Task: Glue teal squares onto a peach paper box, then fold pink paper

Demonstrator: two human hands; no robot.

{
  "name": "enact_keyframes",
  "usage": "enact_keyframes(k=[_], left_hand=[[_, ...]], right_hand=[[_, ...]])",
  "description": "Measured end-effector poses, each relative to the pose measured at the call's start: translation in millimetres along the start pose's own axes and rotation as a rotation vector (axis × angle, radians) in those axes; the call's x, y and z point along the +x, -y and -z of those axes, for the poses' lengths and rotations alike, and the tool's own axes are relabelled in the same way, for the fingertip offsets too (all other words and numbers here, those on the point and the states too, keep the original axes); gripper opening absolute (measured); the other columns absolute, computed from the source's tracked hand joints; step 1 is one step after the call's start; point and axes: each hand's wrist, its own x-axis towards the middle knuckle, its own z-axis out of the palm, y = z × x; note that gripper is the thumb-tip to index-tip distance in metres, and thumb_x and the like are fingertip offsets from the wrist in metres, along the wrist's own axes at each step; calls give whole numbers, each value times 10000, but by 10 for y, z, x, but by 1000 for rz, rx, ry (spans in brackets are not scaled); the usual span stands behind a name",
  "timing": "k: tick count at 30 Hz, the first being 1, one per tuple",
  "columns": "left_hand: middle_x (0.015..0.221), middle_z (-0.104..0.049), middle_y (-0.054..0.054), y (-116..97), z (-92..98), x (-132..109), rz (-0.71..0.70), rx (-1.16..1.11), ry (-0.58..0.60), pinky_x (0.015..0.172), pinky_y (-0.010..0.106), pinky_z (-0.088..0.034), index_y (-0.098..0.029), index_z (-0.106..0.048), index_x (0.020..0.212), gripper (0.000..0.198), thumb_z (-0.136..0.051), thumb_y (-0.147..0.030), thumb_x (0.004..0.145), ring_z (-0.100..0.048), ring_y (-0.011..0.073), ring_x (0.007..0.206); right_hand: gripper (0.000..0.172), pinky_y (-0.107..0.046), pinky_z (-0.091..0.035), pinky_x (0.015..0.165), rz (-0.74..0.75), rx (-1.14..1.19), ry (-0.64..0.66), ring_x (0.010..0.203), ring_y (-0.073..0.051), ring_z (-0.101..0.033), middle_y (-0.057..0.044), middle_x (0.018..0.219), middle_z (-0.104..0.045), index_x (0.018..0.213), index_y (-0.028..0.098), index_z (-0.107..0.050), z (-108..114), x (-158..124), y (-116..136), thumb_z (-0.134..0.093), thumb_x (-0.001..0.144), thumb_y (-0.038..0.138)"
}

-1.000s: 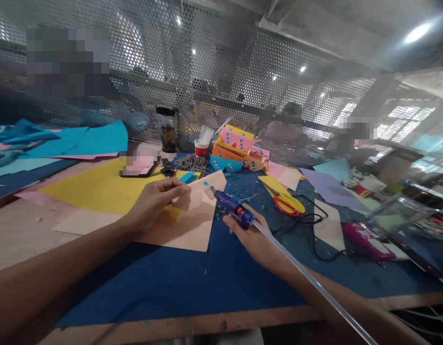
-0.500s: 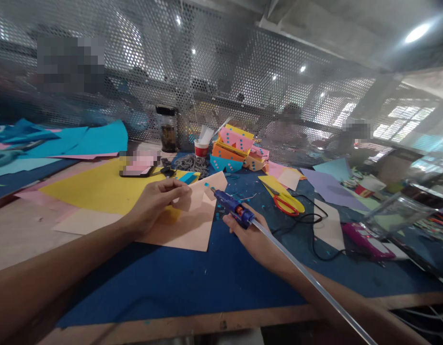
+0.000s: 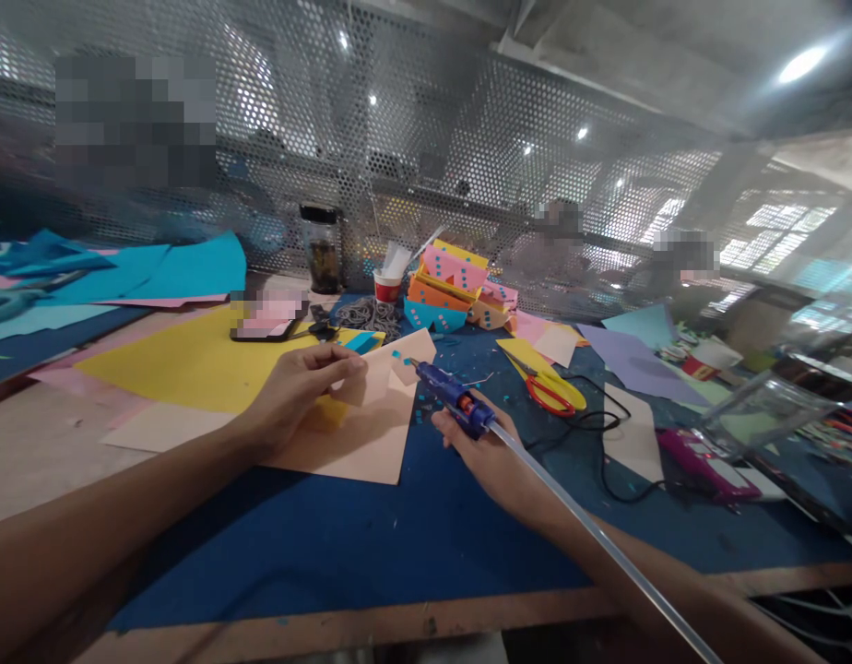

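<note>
Between the thumb and fingers of my left hand [image 3: 315,383] is a cut piece of peach paper [image 3: 374,380], held raised and tilted, with a small blue square near its upper edge. My right hand [image 3: 482,441] is closed round a blue hot glue gun [image 3: 448,395]. A long clear glue stick [image 3: 592,533] sticks out of the gun's back end toward me. The gun's nozzle points at the paper's right part, close to the blue square; whether it touches I cannot tell. Under my left hand lies a larger peach sheet [image 3: 367,452] on the blue table [image 3: 343,544].
Folded coloured paper pieces with blue squares [image 3: 443,290] stand at the back, beside a red-and-white cup [image 3: 387,286] and a dark-lidded jar [image 3: 322,254]. Red-handled scissors [image 3: 554,397] lie on yellow paper to the right. A black cord [image 3: 609,470] loops near a magenta box [image 3: 706,466].
The glue gun and my right hand have shifted very slightly to the right. My left hand and the peach paper are nearly unmoved.
</note>
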Motion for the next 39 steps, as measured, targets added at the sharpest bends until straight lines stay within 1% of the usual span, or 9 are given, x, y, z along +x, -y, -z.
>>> enact_keyframes(k=[8, 11, 15, 22, 26, 29, 35, 37, 39], left_hand=[[808, -655, 11, 1, 6, -4, 0, 10, -3, 587, 233, -436, -191, -737, 852, 360, -826, -517, 727, -590, 150, 700], [810, -649, 6, 16, 11, 12, -7, 15, -9, 590, 224, -430, -191, -740, 848, 364, -831, -521, 723, -584, 144, 709], [811, -647, 3, 23, 17, 27, -12, 13, -8, 593, 224, -425, -192, -743, 836, 357, -836, -518, 725, -578, 141, 716], [805, -656, 8, 8, 16, 26, -4, -15, -8, 601, 224, -428, -189, -747, 820, 357, -862, -504, 696, -581, 146, 726], [819, -655, 14, 8, 19, 24, -4, -16, -3, 606, 228, -435, -187, -746, 837, 358, -850, -506, 714, -583, 151, 735], [824, -650, 11, 14, 26, 23, -10, -9, -6, 614, 227, -433, -183, -744, 838, 360, -846, -507, 719, -579, 145, 741], [804, -659, -2, -2, 20, 13, 1, 2, -20, 567, 219, -407, -199, -759, 843, 313, -843, -463, 697, -565, 132, 691], [783, -659, 0, -18, 12, 9, 12, -4, -23, 558, 222, -413, -205, -760, 816, 297, -846, -458, 685, -562, 136, 676], [772, -654, 6, -31, 5, 7, 11, -15, -27, 559, 230, -428, -213, -754, 786, 283, -843, -463, 686, -560, 145, 676]], right_hand=[[278, -321, -523, 761, 10, -66, 9, 761, -195, -642, -12, 770, -666, 835, 222, -627, 28, 7, 45, -698, 908, 481], [266, -311, -521, 740, 15, -53, -13, 730, -186, -637, -3, 754, -665, 855, 223, -637, 20, 3, 12, -719, 891, 474], [314, -309, -527, 703, 21, -77, -52, 711, -191, -635, -14, 747, -674, 859, 220, -653, 5, 1, -13, -726, 867, 525], [311, -308, -528, 676, 12, -55, -33, 702, -195, -628, -15, 744, -662, 866, 226, -638, 1, 13, -25, -725, 869, 524], [285, -299, -517, 685, -4, -35, -2, 694, -181, -613, 4, 736, -632, 845, 233, -600, 8, 5, -36, -731, 881, 483], [286, -298, -516, 689, -6, -49, 5, 705, -182, -616, 3, 747, -637, 847, 233, -603, 12, -5, -29, -731, 881, 487], [321, -295, -525, 698, 21, -77, -28, 705, -182, -639, -8, 758, -681, 855, 223, -643, 42, 11, 68, -708, 886, 536], [329, -278, -514, 662, 10, -90, -21, 692, -176, -643, -10, 751, -689, 853, 218, -655, 101, 35, 133, -696, 895, 542], [335, -265, -489, 608, -25, -119, -11, 636, -164, -628, -2, 727, -685, 888, 217, -665, 199, 72, 193, -679, 907, 551]])
